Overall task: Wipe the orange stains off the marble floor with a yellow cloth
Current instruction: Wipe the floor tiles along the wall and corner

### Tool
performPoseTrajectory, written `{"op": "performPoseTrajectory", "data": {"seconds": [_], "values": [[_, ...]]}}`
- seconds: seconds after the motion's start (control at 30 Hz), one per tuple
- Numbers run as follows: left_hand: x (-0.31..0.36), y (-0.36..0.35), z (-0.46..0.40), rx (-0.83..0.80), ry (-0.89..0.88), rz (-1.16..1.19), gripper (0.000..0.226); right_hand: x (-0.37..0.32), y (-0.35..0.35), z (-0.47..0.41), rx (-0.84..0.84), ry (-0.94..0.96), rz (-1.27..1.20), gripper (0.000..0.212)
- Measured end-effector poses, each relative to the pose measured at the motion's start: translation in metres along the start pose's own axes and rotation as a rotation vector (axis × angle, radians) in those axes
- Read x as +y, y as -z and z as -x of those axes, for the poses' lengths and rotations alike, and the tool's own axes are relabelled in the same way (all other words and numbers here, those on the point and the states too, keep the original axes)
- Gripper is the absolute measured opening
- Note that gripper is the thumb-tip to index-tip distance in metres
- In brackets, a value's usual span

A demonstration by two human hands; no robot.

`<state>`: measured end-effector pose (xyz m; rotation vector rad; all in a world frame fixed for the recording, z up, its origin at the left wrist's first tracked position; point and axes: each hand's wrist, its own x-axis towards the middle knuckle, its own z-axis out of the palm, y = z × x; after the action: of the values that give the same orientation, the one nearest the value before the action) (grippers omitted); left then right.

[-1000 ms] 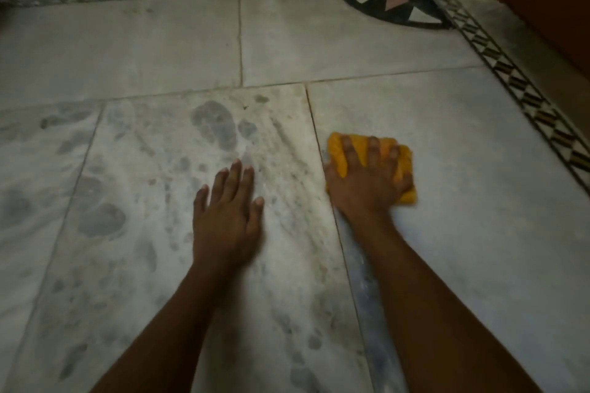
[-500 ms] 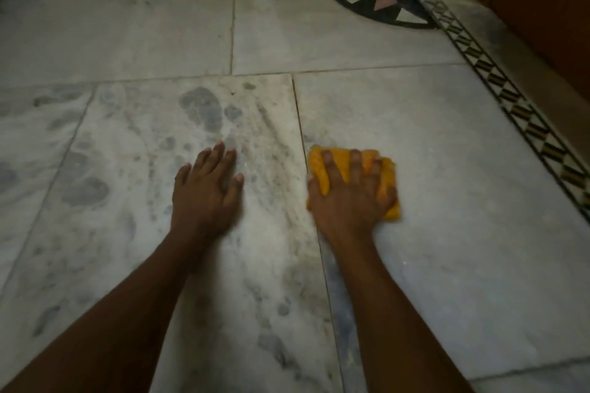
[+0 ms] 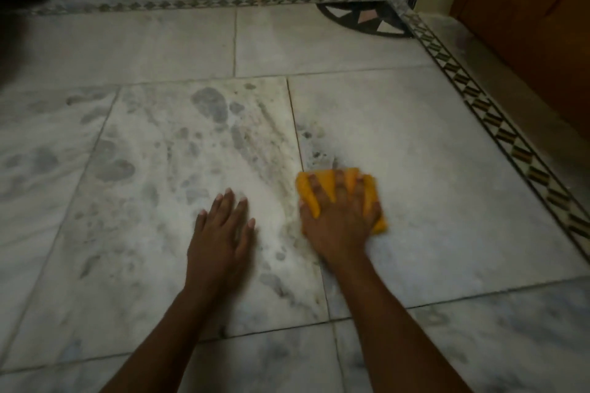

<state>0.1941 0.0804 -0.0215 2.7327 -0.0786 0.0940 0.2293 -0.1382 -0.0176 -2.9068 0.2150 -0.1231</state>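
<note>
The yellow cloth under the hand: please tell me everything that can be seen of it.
The yellow cloth is orange-yellow, soft fabric as it looks, seemingly folded into a small flat pad. It lies flat on the marble floor, just right of a tile joint. The right hand presses on it with spread, straight fingers and covers its middle; only the far edge, strips between the fingers and the right corner show. The left hand does not touch it.

Home room: marble floor (image 3: pixel 399 124), inlaid border (image 3: pixel 479 96), wooden door (image 3: pixel 526 25)

The right hand (image 3: pixel 340 223) lies on the cloth (image 3: pixel 370 198) on the floor (image 3: pixel 447 169), just right of a tile joint; the left hand (image 3: pixel 222 233) rests flat beside it, to its left.
</note>
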Motion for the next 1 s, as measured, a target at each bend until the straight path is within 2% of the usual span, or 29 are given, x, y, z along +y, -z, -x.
{"op": "performPoseTrajectory", "data": {"seconds": [0.1,0.13,0.17,0.23,0.33,0.4,0.43,0.5,0.57,0.6,0.67,0.77,0.83,0.9,1.0], "values": [[0.002,-0.002,0.026,-0.029,-0.008,-0.053,0.067,0.01,0.004,0.072,0.027,0.298,-0.003,0.062],[0.0,-0.002,0.032,-0.041,-0.006,-0.066,0.067,0.025,0.008,0.091,0.018,0.323,-0.01,0.061],[-0.001,-0.003,0.041,-0.053,0.001,-0.07,0.067,0.041,0.012,0.104,0.018,0.294,0.004,0.06],[0.001,-0.003,0.055,-0.072,0.014,-0.081,0.068,0.064,0.019,0.1,0.021,0.093,0.053,0.062],[0.009,-0.005,0.075,-0.077,0.035,-0.1,0.07,0.042,0.031,0.055,-0.17,-0.246,0.012,0.065],[0.014,-0.006,0.083,-0.088,0.063,-0.092,0.072,0.014,0.03,0.035,-0.266,-0.31,-0.08,0.068],[0.018,-0.004,0.086,-0.085,0.078,-0.088,0.073,0.005,0.029,0.037,-0.269,-0.256,-0.094,0.068],[0.024,-0.001,0.088,-0.088,0.102,-0.074,0.076,-0.002,0.023,0.066,-0.164,-0.032,-0.049,0.065],[0.028,0.0,0.088,-0.085,0.109,-0.057,0.077,0.014,0.025,0.109,-0.097,0.216,0.0,0.063],[0.028,-0.001,0.087,-0.081,0.112,-0.06,0.077,0.026,0.027,0.125,-0.078,0.279,-0.017,0.062],[0.029,-0.003,0.089,-0.078,0.116,-0.073,0.076,0.059,0.029,0.143,-0.039,0.268,-0.025,0.062],[0.033,0.001,0.088,-0.073,0.128,-0.073,0.078,0.076,0.033,0.119,0.018,-0.012,-0.015,0.067],[0.037,0.001,0.087,-0.111,0.157,-0.055,0.08,0.063,0.036,0.09,-0.123,-0.149,-0.03,0.063],[0.041,0.008,0.083,-0.176,0.194,-0.033,0.074,0.043,0.042,0.074,-0.258,-0.115,-0.035,0.064],[0.052,0.024,0.077,-0.166,0.258,0.131,0.059,0.027,0.043,0.081,-0.31,0.078,-0.229,0.079]]}}
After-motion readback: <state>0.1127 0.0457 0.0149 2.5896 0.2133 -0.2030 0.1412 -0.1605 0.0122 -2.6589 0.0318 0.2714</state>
